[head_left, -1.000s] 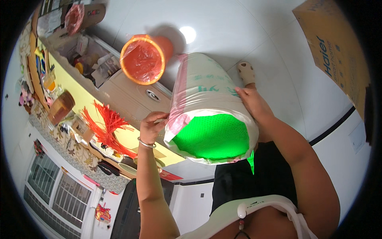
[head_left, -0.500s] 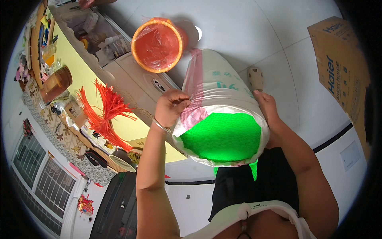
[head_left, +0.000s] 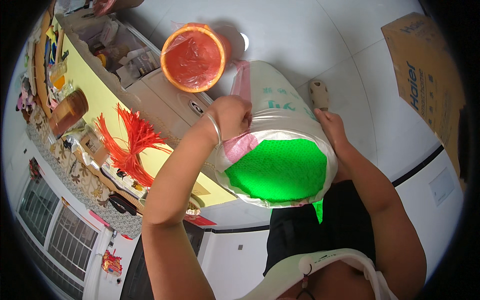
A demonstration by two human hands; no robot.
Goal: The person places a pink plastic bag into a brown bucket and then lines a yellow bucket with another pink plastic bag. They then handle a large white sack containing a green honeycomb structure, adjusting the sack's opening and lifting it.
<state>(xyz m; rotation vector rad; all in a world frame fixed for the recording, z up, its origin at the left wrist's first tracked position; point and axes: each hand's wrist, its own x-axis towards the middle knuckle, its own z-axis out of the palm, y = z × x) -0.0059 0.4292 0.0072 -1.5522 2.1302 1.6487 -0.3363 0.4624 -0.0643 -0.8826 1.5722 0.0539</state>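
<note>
A white woven sack (head_left: 282, 92) with a pink stripe and green print lies before me, its mouth facing my body and its rim rolled back. Bright green mesh-textured material (head_left: 280, 172) fills the mouth, and a green tip hangs below the rim against my dark clothing. My left hand (head_left: 232, 116) is closed on the sack's fabric at the upper left, by the pink stripe; its fingertips are partly hidden. On the right side, my right hand (head_left: 331, 127) grips the sack with the thumb along the top, its other fingers mostly hidden.
An orange bucket (head_left: 194, 59) with a clear plastic liner stands beyond the sack. On the left, a yellow table (head_left: 97, 95) carries red strips (head_left: 131, 145) and a brown jar (head_left: 69, 107), beside an open drawer (head_left: 125, 47). A cardboard box (head_left: 425, 80) stands right; a beige shoe (head_left: 319, 95) shows past the sack.
My left hand has moved up and to the right over the sack's fabric, its elbow swinging out to the left. The fabric there is more bunched. My right hand stays on the sack's side.
</note>
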